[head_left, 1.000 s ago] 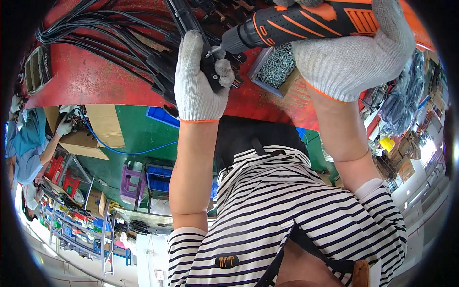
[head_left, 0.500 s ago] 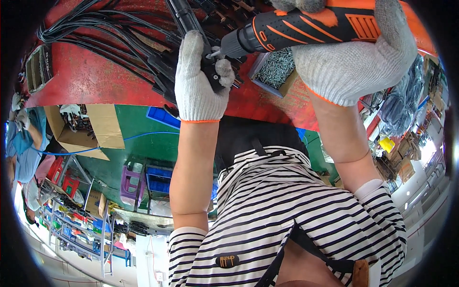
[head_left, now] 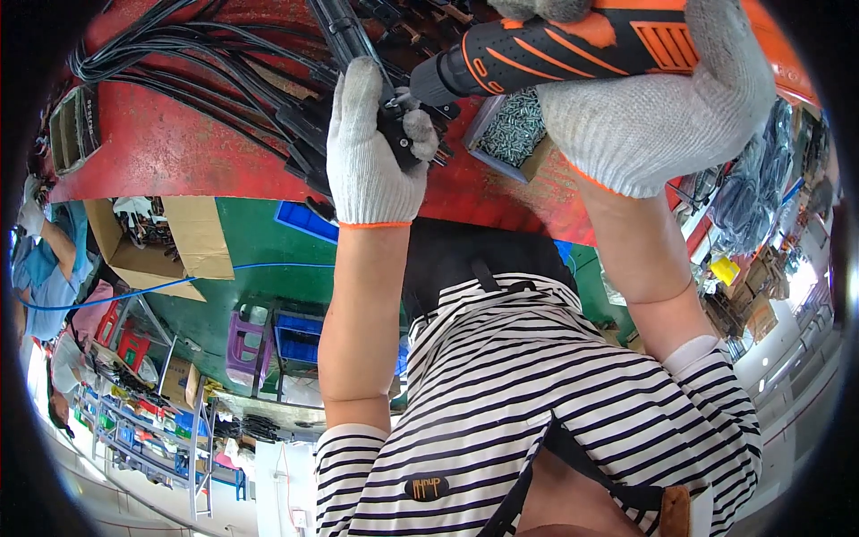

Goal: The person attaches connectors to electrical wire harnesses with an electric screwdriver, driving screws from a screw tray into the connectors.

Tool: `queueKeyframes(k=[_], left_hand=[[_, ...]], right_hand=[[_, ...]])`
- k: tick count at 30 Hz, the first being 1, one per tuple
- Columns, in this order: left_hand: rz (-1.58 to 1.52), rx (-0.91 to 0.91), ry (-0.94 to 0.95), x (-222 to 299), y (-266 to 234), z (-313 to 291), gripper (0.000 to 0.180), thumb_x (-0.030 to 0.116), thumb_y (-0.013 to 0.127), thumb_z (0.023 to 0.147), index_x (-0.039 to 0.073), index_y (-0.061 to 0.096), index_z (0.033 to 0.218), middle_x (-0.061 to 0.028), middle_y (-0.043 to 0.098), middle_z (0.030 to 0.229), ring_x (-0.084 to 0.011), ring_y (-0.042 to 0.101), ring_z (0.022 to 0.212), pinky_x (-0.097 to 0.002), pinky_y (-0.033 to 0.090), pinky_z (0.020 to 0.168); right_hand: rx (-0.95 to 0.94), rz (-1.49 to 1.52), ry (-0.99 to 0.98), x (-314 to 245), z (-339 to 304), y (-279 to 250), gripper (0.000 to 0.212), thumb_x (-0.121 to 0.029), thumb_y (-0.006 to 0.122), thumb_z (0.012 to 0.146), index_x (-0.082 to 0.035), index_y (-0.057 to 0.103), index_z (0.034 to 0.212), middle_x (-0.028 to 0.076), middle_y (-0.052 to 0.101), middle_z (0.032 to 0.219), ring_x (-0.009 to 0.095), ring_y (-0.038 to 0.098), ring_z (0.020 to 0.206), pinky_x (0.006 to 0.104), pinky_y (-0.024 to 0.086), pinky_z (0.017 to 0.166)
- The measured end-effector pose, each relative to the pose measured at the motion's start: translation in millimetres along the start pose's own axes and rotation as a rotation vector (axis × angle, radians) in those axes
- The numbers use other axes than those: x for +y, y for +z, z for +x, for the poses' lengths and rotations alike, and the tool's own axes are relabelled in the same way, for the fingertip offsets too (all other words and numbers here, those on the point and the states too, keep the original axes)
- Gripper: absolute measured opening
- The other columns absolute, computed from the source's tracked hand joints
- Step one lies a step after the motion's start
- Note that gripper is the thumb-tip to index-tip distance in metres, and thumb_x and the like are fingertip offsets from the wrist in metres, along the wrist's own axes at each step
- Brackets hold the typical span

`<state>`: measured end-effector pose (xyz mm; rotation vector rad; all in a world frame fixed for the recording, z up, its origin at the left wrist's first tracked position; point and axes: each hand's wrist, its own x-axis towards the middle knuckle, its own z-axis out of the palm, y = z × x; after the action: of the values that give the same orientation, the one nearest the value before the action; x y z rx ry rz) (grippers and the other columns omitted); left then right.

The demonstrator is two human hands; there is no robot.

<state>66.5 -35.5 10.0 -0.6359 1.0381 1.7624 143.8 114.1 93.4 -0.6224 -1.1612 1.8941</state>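
My left hand (head_left: 371,161), in a white knit glove, is closed round a black plastic part (head_left: 402,136) with a screw head showing in it. My gloved right hand (head_left: 658,121) grips an orange and black power drill (head_left: 546,55). The drill's chuck (head_left: 436,82) points left, its tip up against the black part near my left thumb. What the bit touches is hard to make out. Under the drill stands a small box of silvery screws (head_left: 512,130). A black bar-shaped piece (head_left: 344,36) reaches up beyond my left hand.
Black cables (head_left: 206,54) lie bundled across the red worktable (head_left: 170,148) at left. Near its left edge sits a small dark tray (head_left: 73,130). An open carton (head_left: 201,237) stands below on the green floor. At far left is another person's arm (head_left: 58,251). Bagged cables (head_left: 747,192) lie at right.
The drill and my right hand have shifted slightly left, bringing the chuck closer to the black part. My left hand stays nearly still. The other person's arm at far left has moved.
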Motion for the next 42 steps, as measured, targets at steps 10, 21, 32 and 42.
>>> queueKeyframes(k=[10,21,32,42], left_hand=[[0.025,0.026,0.012,-1,2,0,0.033,0.034,0.076,0.097,0.010,0.062,0.114,-0.0008,0.060,0.083,-0.0109,0.053,0.063,-0.0228,0.038,0.049],[0.030,0.038,0.036,1,4,-3,0.030,0.033,0.075,0.098,0.009,0.061,0.110,-0.0002,0.058,0.080,-0.0091,0.051,0.062,-0.0220,0.036,0.048],[0.141,0.107,0.102,7,10,-23,0.027,0.033,0.072,0.099,0.013,0.059,0.112,-0.0023,0.058,0.082,-0.0113,0.055,0.066,-0.0241,0.041,0.052],[0.867,0.233,0.520,-15,-33,-54,0.051,0.016,0.062,0.099,-0.003,0.051,0.145,-0.0023,0.063,0.099,-0.0076,0.057,0.078,-0.0229,0.048,0.070]], right_hand=[[0.001,-0.012,0.012,0,-14,15,0.044,-0.044,0.064,0.099,-0.007,0.062,0.122,0.010,0.068,0.096,0.021,0.070,0.085,0.0371,0.059,0.087],[-0.001,-0.015,0.037,20,-9,17,0.045,-0.043,0.063,0.100,-0.005,0.061,0.124,0.012,0.068,0.096,0.023,0.071,0.088,0.0374,0.060,0.092],[0.030,0.230,-0.094,-23,-7,6,0.042,-0.040,0.059,0.103,-0.004,0.062,0.124,0.017,0.072,0.110,0.026,0.072,0.068,0.0381,0.065,0.073],[0.023,0.233,-0.081,-51,-20,-116,0.040,-0.036,0.057,0.095,-0.006,0.062,0.122,0.015,0.065,0.109,0.024,0.062,0.081,0.0484,0.047,0.084]])
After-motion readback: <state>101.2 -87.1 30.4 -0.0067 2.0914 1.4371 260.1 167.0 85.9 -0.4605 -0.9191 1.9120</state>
